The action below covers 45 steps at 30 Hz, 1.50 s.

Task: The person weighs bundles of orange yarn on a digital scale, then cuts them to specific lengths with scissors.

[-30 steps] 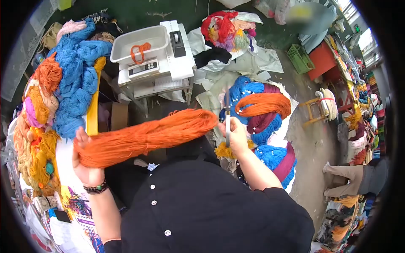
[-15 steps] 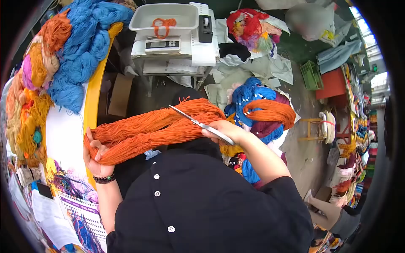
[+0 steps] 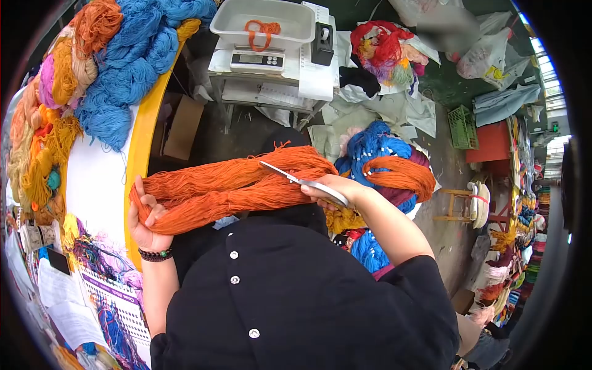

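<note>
Clamping scissors [image 3: 287, 176], now over orange skein [image 3: 259, 196]: right hand [image 3: 339, 186]; clamping skein: left hand [image 3: 148, 223]

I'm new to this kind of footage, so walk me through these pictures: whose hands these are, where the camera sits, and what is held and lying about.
There is no robot here. All the pictures come from one camera worn on a person's head, looking forward and down past a dark shirt. The left hand holds one end of an orange yarn hank; the right hand holds scissors over its other end. On the yellow-edged table lie blue yarn, other coloured yarns and a phone. Beyond, a white tub with a little orange yarn sits on a scale.
</note>
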Available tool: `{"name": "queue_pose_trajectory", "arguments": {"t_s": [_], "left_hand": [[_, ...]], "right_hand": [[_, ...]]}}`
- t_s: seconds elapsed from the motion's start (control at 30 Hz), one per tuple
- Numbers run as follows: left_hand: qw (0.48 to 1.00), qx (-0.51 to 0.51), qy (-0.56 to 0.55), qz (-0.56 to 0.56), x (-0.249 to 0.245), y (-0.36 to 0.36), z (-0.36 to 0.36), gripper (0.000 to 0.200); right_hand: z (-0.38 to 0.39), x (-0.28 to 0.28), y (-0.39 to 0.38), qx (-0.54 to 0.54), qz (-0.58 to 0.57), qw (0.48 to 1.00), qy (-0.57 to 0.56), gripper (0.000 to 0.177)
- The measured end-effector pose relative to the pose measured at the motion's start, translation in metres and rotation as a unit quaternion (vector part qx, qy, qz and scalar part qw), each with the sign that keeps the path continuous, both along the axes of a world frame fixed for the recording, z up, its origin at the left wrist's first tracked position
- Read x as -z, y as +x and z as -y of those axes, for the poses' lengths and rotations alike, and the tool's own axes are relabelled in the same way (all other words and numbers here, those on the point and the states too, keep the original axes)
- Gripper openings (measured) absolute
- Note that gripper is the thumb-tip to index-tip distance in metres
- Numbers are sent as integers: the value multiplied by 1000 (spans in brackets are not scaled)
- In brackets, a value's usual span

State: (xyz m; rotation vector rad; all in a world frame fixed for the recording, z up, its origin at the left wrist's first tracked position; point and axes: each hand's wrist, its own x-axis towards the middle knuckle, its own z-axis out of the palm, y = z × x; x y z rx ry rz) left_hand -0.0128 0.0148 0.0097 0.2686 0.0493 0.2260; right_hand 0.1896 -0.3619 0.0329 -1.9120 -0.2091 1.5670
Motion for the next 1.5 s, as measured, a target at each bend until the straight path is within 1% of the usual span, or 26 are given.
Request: {"name": "queue_pose_trajectory", "arguments": {"t_s": [0.13, 0.2, 0.23, 0.3, 0.33, 0.37, 0.43, 0.5, 0.57, 0.6, 0.63, 0.7, 0.73, 0.8, 0.83, 0.9, 0.93, 1.0, 1.03, 1.13, 1.37, 1.43, 1.5], "left_hand": [[1000, 6, -10, -3, 2, 1, -2, 54], [1000, 2, -12, -10, 2, 2, -1, 54], [1000, -1, -14, -17, 2, 2, -1, 54], [999, -6, -20, -27, 5, 2, -3, 54], [999, -9, -27, -38, 6, 1, -3, 54], [999, -9, -26, -37, 6, 1, -3, 54], [998, -18, -42, -40, 6, 1, -1, 54], [998, -12, -50, -40, 6, 1, -2, 53], [998, -7, -57, -39, 6, 0, -4, 52], [998, -4, -57, -36, 7, 0, -4, 52], [998, 0, -58, -32, 7, 0, -4, 52], [998, 1, -62, -32, 6, 0, -5, 52], [997, 3, -66, -33, 5, 0, -5, 52], [997, 0, -73, -33, 4, 1, -3, 53], [996, -1, -80, -31, 3, 1, -3, 53], [995, -4, -89, -32, 4, 1, -4, 53], [995, -5, -99, -32, 4, 1, -4, 52], [994, -6, -106, -31, 5, 1, -7, 52], [993, -7, -112, -31, 6, 1, -8, 52], [994, -6, -110, -26, 4, 2, -8, 51], [993, -12, -116, -30, 8, 0, -10, 51], [994, -23, -102, -41, 9, -2, -11, 51], [994, -14, -104, -32, 13, -4, -14, 50]], "right_hand": [[-2, 4, 2, -18, -3, 1000, -15, 59], [-3, 4, 3, -2, -34, 999, 28, 62], [-2, 6, 6, -3, -34, 999, 28, 62], [2, 10, 12, 16, -62, 995, 73, 59], [-1, 4, 11, 39, -59, 994, 80, 58], [0, 7, 12, 39, -58, 994, 80, 58], [1, 14, 15, 82, -51, 993, 68, 59], [-1, 14, 16, 75, -58, 992, 87, 60], [-4, 20, 15, 58, -28, 996, 68, 61], [-4, 21, 13, 73, -25, 995, 70, 55], [-6, 21, 11, 72, -24, 995, 71, 55], [-13, 17, 6, 60, 6, 996, 59, 50], [-14, 13, 6, 53, -11, 996, 69, 45], [-17, -2, 1, -16, 34, 996, 80, 45], [-22, -16, -2, -70, 56, 994, 69, 46], [-21, -14, -5, -100, -12, 992, 82, 50], [-21, -13, -6, -149, 4, 986, 72, 53], [-25, -16, -8, -190, 16, 980, 57, 55], [-25, -14, -7, -185, -8, 981, 52, 57], [-26, -13, -8, -168, -28, 984, 55, 58], [-28, -5, -8, -176, -61, 980, 64, 58], [-27, 3, -8, -144, -102, 975, 134, 56], [-29, 2, -5, -126, -107, 972, 170, 56]]}}
